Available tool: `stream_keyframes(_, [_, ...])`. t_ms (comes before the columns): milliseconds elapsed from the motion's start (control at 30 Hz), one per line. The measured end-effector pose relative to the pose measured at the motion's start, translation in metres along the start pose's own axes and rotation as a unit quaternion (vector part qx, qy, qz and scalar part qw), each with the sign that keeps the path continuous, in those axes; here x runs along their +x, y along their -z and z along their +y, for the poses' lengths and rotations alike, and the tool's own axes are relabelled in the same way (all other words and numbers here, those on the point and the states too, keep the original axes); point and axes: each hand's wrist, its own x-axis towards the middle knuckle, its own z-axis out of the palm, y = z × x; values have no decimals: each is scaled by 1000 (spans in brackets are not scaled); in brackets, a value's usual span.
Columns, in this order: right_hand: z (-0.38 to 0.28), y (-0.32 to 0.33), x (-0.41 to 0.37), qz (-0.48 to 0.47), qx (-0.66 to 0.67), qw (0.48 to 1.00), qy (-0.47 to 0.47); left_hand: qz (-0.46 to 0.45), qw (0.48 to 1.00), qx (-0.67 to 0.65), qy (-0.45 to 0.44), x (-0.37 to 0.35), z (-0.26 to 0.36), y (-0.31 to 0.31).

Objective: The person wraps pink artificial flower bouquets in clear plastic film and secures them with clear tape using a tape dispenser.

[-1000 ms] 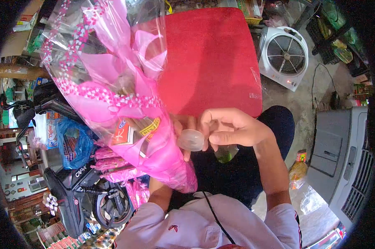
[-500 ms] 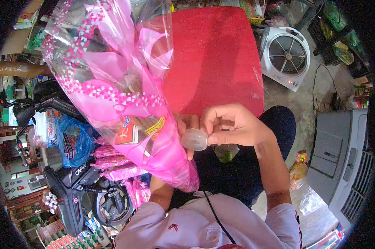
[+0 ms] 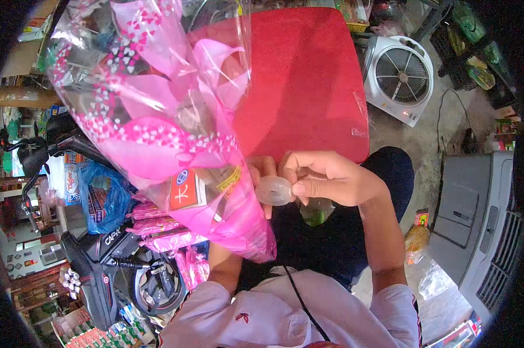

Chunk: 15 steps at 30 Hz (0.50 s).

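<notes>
One pink bundle (image 3: pixel 169 133) has shifted; left hand (image 3: pixel 263 171) grips it, right hand (image 3: pixel 331 181) pinches one tape roll (image 3: pixel 273 190).

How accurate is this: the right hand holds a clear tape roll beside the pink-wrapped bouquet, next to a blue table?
Not quite: the table is red, not blue, as the head view shows. The rest holds: the right hand holds a clear tape roll beside the pink-wrapped bouquet.

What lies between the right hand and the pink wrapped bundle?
Head view: a clear roll, held by the right hand, and fingers of the left hand gripping the pink wrapped bundle.
</notes>
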Motion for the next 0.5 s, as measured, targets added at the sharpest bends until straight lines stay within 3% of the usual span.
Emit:
stream_keyframes(67, [-2, -2, 0, -3, 15, 1000, -18, -6, 1000, 24, 1, -6, -1, 4])
stream_keyframes(267, [2, 5, 0, -18, -16, 1000, -14, 91, 995, 41, -14, 3, 5, -19])
stream_keyframes(500, [-1, 2, -1, 2, 23, 1000, -12, 81, 996, 0, -27, 5, -1, -16])
